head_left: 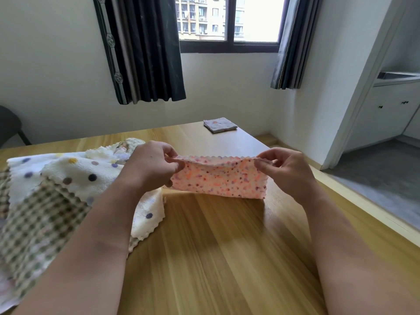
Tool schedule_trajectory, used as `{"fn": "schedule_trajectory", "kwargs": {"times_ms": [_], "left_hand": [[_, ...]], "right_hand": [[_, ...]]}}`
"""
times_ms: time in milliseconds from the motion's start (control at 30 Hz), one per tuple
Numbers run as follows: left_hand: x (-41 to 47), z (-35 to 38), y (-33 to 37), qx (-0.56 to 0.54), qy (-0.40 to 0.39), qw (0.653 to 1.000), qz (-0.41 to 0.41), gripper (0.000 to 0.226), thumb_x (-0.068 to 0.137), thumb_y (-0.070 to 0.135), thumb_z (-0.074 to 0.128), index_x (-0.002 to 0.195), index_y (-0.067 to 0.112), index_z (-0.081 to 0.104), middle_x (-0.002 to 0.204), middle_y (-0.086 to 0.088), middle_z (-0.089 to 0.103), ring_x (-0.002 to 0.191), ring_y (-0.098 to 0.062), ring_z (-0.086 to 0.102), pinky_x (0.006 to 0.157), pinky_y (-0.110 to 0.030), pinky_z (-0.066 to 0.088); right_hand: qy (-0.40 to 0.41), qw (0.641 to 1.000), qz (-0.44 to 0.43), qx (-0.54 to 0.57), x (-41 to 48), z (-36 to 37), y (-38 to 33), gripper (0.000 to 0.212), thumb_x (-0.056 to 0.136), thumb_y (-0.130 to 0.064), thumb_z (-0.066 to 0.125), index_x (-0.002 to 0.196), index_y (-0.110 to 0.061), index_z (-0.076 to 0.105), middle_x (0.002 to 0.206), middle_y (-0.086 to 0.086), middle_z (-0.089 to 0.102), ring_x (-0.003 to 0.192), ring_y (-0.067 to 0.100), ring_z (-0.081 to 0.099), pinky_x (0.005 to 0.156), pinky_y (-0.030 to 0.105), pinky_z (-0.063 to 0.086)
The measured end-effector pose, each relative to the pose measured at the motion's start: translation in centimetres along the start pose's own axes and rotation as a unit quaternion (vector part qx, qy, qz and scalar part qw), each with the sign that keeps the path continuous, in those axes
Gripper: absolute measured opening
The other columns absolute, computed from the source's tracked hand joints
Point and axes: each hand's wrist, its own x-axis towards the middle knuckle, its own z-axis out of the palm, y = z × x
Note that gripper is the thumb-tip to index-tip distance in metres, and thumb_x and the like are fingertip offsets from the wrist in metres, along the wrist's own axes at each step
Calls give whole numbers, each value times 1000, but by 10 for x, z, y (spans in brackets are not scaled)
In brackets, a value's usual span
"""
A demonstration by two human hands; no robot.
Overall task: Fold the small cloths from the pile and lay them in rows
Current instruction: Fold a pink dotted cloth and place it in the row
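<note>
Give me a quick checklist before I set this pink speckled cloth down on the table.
1. Top corners of the pink cloth pinched by left hand and right hand: ok.
2. Cloth doubled, fold at bottom: ok.
3. Corners matched inside each grip: cannot tell.
4. Bare table under the cloth: ok.
5. Cloth clear of the pile: cannot tell, left hand hides it.
6. Far-corner folded cloth to line up with: ok.

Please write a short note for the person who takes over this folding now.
Left hand pinches the top left corner of the pink cloth, right hand the top right; the cloth hangs doubled over the table.
Done: one folded cloth at the far edge.
Left: finish the pink cloth, lay it down, then fold the pile at the left.
</note>
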Motion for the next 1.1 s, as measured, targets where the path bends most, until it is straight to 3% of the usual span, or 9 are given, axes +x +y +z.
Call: {"fn": "schedule_trajectory", "kwargs": {"times_ms": [100,200,367,600,767,867,967,1033,1100], "left_hand": [[0,-1,0,-25,-1,1000,-15,4,89,11,75,89,9,72,65,-3,72,52,-16,71,47,-20,49],[2,6,-4,-39,38,998,-16,5,87,15,77,86,12,74,68,-1,74,63,-13,72,65,-33,60],[1,17,-7,-36,98,994,24,8,85,24,80,87,18,76,78,6,72,74,-6,67,60,-17,45],[-1,27,-7,173,-81,981,39,12,84,21,77,96,17,80,97,2,74,89,-13,66,80,-22,50],[-3,34,-6,261,-148,954,20,5,83,24,77,81,28,77,95,8,75,90,-12,67,83,-28,55],[-1,34,-4,312,-164,936,11,23,82,50,76,70,32,69,96,12,74,102,-13,62,93,-32,47],[2,34,-3,335,-169,927,-1,59,80,83,53,74,29,74,91,9,72,102,-17,56,96,-40,43],[0,37,2,326,-135,936,13,62,89,80,39,79,28,71,97,3,69,107,-20,49,98,-44,38],[-3,46,8,293,-81,951,50,49,99,66,38,102,29,69,111,0,65,115,-23,48,100,-45,36]], "right_hand": [[8,1000,2,8,0,0,-1,6,84,-20,82,86,-22,77,76,-13,73,63,17,60,67,28,51],[11,999,13,35,0,5,-3,5,87,-14,79,88,-17,75,81,-3,75,63,16,72,65,34,53],[64,996,-1,58,-2,13,-2,7,88,-9,76,87,-16,74,81,11,74,73,23,69,74,37,55],[-35,978,30,-204,-11,14,-3,11,81,-13,66,74,-20,72,67,-8,67,65,3,58,55,10,40],[-108,951,72,-279,-14,14,-2,10,80,-19,64,70,-20,66,70,-5,64,70,10,58,55,23,40],[-131,938,96,-306,-13,14,-4,9,79,-24,64,71,-20,65,76,-5,65,76,14,59,61,28,47],[-146,924,107,-336,-14,13,-7,11,78,-31,61,73,-22,66,79,-7,66,82,16,61,73,34,54],[-142,917,100,-359,-16,14,-10,18,80,-39,58,75,-24,67,82,-8,68,87,17,60,79,34,52],[-114,913,72,-385,-16,17,-11,25,83,-48,54,79,-28,69,88,-10,68,96,16,58,86,34,44]]}}
